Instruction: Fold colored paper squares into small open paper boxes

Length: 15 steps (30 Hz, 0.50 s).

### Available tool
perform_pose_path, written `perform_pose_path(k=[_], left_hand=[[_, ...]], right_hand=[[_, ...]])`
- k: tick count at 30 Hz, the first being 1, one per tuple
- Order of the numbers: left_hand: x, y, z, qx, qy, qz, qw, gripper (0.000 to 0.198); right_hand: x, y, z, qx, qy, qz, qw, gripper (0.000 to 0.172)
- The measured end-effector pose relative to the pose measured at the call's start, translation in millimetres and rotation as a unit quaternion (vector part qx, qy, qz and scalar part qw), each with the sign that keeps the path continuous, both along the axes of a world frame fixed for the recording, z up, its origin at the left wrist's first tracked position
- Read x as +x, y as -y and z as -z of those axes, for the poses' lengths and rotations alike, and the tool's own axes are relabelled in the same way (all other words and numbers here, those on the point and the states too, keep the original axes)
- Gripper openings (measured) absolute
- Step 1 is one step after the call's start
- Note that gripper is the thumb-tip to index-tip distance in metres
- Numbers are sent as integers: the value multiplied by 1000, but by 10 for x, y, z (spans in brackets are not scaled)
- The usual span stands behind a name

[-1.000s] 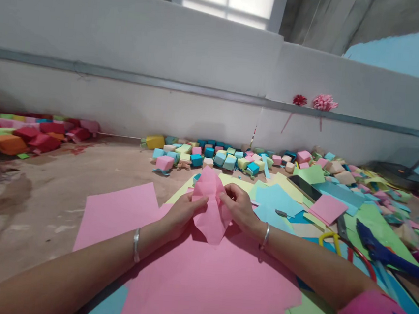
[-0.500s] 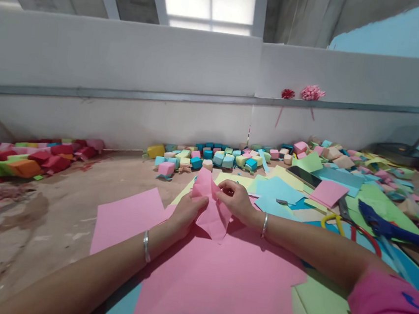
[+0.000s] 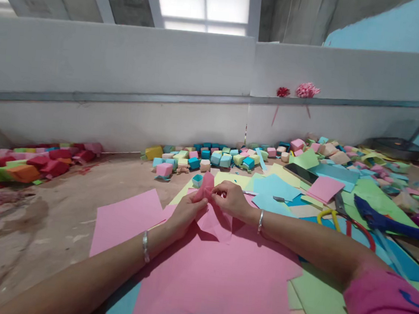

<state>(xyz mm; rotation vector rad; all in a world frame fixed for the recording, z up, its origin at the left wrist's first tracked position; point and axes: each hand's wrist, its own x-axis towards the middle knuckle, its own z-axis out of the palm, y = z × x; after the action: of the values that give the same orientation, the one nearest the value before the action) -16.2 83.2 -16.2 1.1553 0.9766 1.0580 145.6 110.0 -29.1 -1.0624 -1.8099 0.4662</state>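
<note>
A piece of pink paper [image 3: 215, 221], creased and partly folded, is held up between my two hands near the middle of the view. My left hand [image 3: 186, 213] grips its left side, thumb in front. The fingers of my right hand [image 3: 232, 198] pinch the paper at its upper right, close to the left thumb. Beneath both hands lies a large pink sheet [image 3: 216, 281] on the table. Another pink sheet [image 3: 129, 221] sticks out to the left. Part of the folded paper is hidden behind my fingers.
Small paper cubes [image 3: 215, 157] line the white board at the back. Brighter paper blocks [image 3: 49, 164] lie at the left. On the right are coloured sheets, a dark phone [image 3: 300, 173], scissors with yellow and red handles [image 3: 329, 220] and a blue-handled tool [image 3: 384, 223].
My hands have come closer together, and the paper's upper part is gathered more narrowly between the fingers. A small light-blue cube now shows behind it. The view has shifted slightly.
</note>
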Motion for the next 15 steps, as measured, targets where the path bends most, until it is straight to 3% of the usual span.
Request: perform_pose_path(k=[9, 15], left_hand=[[-8, -39, 30, 1, -16, 5, 1000, 28], [-3, -59, -8, 18, -24, -16, 999, 15]], right_hand=[[-26, 9, 70, -69, -61, -4, 996, 3], [-17, 64, 19, -124, -126, 19, 984, 2]])
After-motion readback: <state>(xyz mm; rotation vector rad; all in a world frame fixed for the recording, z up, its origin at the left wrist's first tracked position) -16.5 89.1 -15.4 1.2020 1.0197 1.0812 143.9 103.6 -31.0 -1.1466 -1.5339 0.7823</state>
